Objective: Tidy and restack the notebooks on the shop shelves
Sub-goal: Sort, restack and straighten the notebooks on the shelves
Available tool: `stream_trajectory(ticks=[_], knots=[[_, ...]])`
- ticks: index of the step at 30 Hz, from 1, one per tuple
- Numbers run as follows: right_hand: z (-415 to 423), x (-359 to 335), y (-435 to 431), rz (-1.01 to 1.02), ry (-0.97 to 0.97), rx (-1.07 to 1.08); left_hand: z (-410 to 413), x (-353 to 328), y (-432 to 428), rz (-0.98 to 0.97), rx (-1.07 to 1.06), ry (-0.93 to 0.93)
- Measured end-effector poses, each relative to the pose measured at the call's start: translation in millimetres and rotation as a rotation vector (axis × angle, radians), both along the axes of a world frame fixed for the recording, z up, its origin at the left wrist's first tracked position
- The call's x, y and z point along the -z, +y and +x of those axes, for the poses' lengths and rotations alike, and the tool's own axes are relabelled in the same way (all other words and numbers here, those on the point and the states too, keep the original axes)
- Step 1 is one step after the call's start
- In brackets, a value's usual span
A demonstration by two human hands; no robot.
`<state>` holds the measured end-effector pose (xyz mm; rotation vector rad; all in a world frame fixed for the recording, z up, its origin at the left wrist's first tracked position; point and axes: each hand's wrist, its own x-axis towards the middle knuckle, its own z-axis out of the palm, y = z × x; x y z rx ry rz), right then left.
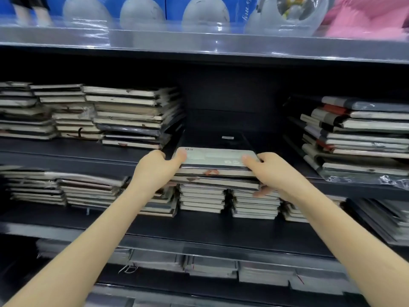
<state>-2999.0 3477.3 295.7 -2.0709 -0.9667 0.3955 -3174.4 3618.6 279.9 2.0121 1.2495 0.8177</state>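
Left hand pinches the near-left corner, thumb on top, of the notebook stack at the middle shelf's front lip, band marked "B5", near edge running across to the right hand gripping the other corner, both equally close, open gap straight ahead.

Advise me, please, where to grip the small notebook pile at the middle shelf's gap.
Take the notebook pile at its two side edges from the front, left hand and right hand thumbs on top, fingers beneath. Flat, wide, several books thick, it should stay together clamped at both ends.
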Motion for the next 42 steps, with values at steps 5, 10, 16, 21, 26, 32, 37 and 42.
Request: stream_trajectory(ticks=[5, 10, 16, 21, 26, 32, 37, 42], knots=[[-22.0, 9.1, -9.3, 0.165, 0.029, 0.095, -6.0, 2.9, -17.0, 0.039, 0.05, -0.047], [-42.3, 2.6, -46.1, 0.216, 0.409, 0.029, -33.7, 2.3, -26.0, -0.276, 0.218, -0.258], [-55.2, 7.5, -45.1, 0.328, 0.579, 0.166, -33.3, 0.3, -37.9, -0.573, 0.371, -0.381], [-66.5, 30.6, -101.9, 0.387, 0.499, 0.148, -34.8, 25.7, -78.1, -0.479, 0.402, -0.394], [-70.6, 27.2, -180.1, 0.547, 0.361, 0.036, -34.5, 32.8, -149.8, -0.256, 0.543, -0.511], [-45.9, 11.6, -272.9, 0.709, 0.276, 0.115, 5.4, 6.4, -234.3, -0.128, 0.695, -0.599], [-1.8, 17.0, -379.7, 0.759, 0.271, 0.217, 70.5, 16.7, -330.8, -0.158, 0.762, -0.59], [48.8, 28.6, -473.2, 0.818, 0.295, 0.351, 140.0, 15.4, -421.0, -0.205, 0.809, -0.573]])
